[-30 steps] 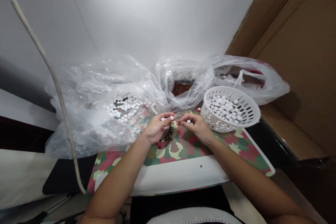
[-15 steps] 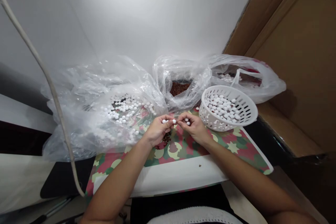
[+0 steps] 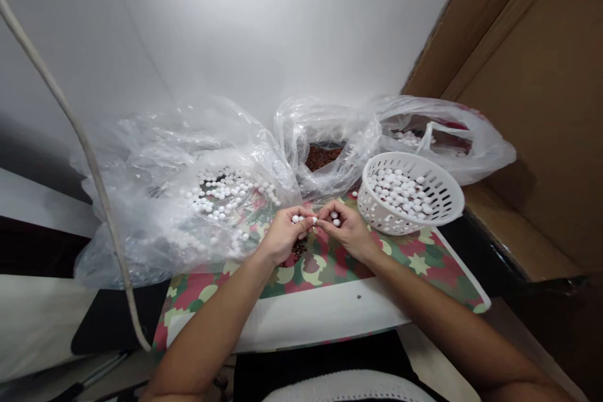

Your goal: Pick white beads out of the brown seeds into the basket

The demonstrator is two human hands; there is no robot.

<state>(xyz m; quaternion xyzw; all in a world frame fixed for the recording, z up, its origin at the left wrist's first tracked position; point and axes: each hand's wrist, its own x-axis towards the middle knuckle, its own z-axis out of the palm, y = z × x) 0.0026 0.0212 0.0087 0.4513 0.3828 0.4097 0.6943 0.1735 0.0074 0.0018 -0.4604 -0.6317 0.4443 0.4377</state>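
Note:
Over the middle of the table, my left hand (image 3: 282,235) is closed, with small white balls (image 3: 295,219) held along its fingers. My right hand (image 3: 349,231) is closed too, its fingertips meeting the left ones at one white ball (image 3: 314,221). More white balls (image 3: 336,223) sit in the curl of my right fingers. Whether a tiny part is pinched at the ball is too small to tell. Beneath my left hand lies a small heap of dark brown bits (image 3: 298,249), partly covered by the hand.
A white slotted basket (image 3: 443,198) with many white balls stands right of my hands. Clear plastic bags line the back: one with joined white balls (image 3: 226,191) at left, one with brown bits (image 3: 323,157) in the middle, another (image 3: 490,147) at right. A cable (image 3: 89,157) hangs at left.
The ball between my fingertips has shifted slightly down and right, and my fingertips now cover more of it. Otherwise both hands stay nearly in place.

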